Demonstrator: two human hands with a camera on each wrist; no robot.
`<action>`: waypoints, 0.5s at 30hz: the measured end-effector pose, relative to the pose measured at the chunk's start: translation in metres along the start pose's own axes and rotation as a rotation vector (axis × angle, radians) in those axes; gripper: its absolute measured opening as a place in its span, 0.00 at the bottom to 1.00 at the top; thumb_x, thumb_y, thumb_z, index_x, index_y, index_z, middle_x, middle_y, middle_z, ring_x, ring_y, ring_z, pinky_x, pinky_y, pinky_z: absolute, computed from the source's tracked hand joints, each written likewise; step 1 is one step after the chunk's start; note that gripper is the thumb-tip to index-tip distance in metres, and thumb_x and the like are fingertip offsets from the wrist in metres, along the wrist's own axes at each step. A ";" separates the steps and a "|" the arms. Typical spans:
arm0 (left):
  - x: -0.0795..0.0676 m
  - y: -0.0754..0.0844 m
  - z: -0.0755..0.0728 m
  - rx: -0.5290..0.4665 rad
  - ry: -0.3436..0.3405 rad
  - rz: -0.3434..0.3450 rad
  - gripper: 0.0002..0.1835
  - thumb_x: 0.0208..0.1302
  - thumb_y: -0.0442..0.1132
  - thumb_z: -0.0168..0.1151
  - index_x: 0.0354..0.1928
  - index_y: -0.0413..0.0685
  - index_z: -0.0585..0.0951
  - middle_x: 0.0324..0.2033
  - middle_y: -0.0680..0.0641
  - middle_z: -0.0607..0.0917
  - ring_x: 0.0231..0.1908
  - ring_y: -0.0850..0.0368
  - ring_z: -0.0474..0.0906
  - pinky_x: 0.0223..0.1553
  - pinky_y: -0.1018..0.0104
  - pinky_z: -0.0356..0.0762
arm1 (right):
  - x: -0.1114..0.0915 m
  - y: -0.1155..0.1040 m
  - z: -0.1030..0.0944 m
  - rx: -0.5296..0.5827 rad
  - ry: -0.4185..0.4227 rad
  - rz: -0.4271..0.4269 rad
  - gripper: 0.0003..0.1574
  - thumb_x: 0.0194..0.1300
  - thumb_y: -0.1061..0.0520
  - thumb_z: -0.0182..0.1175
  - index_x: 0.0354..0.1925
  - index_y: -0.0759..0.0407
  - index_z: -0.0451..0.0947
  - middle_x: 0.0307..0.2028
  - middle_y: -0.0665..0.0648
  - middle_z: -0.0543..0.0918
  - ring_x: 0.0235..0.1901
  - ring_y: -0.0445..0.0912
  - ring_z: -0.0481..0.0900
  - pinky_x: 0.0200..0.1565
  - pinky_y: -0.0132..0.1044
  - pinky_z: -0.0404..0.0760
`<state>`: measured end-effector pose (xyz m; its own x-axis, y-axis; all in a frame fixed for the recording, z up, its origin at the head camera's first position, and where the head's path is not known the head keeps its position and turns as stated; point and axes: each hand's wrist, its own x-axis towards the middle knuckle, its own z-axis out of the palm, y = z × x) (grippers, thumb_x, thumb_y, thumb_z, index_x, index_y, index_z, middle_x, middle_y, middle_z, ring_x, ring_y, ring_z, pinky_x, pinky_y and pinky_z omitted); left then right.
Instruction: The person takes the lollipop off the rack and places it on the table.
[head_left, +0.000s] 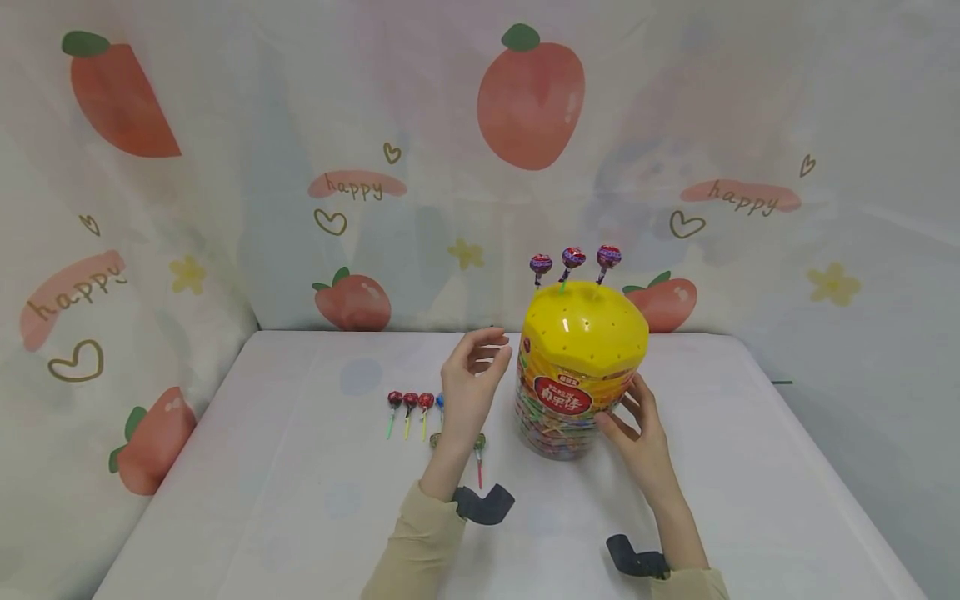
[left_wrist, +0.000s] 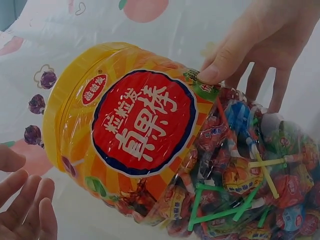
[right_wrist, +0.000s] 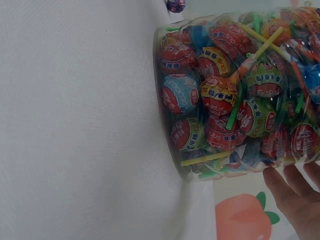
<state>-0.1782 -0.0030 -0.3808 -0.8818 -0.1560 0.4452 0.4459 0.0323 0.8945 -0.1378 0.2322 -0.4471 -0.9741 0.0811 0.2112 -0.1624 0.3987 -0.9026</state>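
Note:
In the head view, a clear lollipop jar with a yellow lid stands on the white table. Three lollipops in purple wrappers stick up from the lid. The right hand holds the jar's right side, its thumb on the front and fingers round the side. To the left of the jar, the left hand is raised beside the lid with fingers loosely bent, apart from the jar and holding nothing. Wrapped candies with coloured sticks fill the jar in the right wrist view.
A row of lollipops lies on the table left of the left hand, partly hidden by it. Nearer the person, a green-wrapped lollipop lies beside the left forearm. A printed cloth backdrop rises behind the table.

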 end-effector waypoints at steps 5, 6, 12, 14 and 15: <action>0.010 0.003 0.007 -0.013 -0.009 0.002 0.14 0.62 0.31 0.63 0.49 0.36 0.80 0.44 0.36 0.84 0.44 0.42 0.80 0.42 0.68 0.78 | 0.000 0.000 0.000 -0.003 0.003 0.000 0.53 0.66 0.56 0.60 0.76 0.46 0.39 0.74 0.61 0.52 0.70 0.61 0.58 0.61 0.53 0.67; 0.011 0.003 0.008 -0.015 -0.008 0.005 0.14 0.62 0.32 0.63 0.50 0.37 0.80 0.45 0.37 0.85 0.44 0.43 0.80 0.42 0.68 0.77 | 0.000 0.000 0.000 -0.002 0.002 0.001 0.53 0.66 0.56 0.60 0.76 0.46 0.39 0.74 0.61 0.52 0.70 0.61 0.57 0.61 0.53 0.67; 0.022 0.007 0.012 -0.015 -0.011 0.043 0.13 0.63 0.36 0.64 0.49 0.44 0.81 0.44 0.42 0.85 0.42 0.48 0.81 0.42 0.71 0.77 | 0.000 0.001 0.000 0.005 -0.003 0.002 0.53 0.66 0.56 0.60 0.76 0.46 0.38 0.74 0.61 0.51 0.70 0.61 0.57 0.61 0.55 0.66; 0.026 0.008 0.013 -0.017 -0.019 0.056 0.13 0.63 0.37 0.63 0.49 0.44 0.81 0.44 0.42 0.85 0.42 0.49 0.81 0.42 0.72 0.77 | 0.000 0.001 0.000 0.004 -0.003 0.000 0.53 0.66 0.56 0.60 0.76 0.46 0.38 0.74 0.61 0.51 0.70 0.61 0.57 0.61 0.50 0.69; 0.028 0.008 0.014 -0.016 -0.022 0.062 0.13 0.63 0.37 0.63 0.49 0.44 0.81 0.44 0.42 0.85 0.42 0.49 0.81 0.42 0.71 0.77 | 0.001 0.002 0.000 0.003 -0.003 0.000 0.53 0.66 0.56 0.60 0.76 0.45 0.38 0.74 0.61 0.52 0.70 0.61 0.57 0.61 0.49 0.69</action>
<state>-0.2012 0.0063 -0.3606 -0.8556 -0.1324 0.5005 0.5018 0.0253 0.8646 -0.1386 0.2326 -0.4485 -0.9745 0.0788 0.2101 -0.1627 0.3962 -0.9036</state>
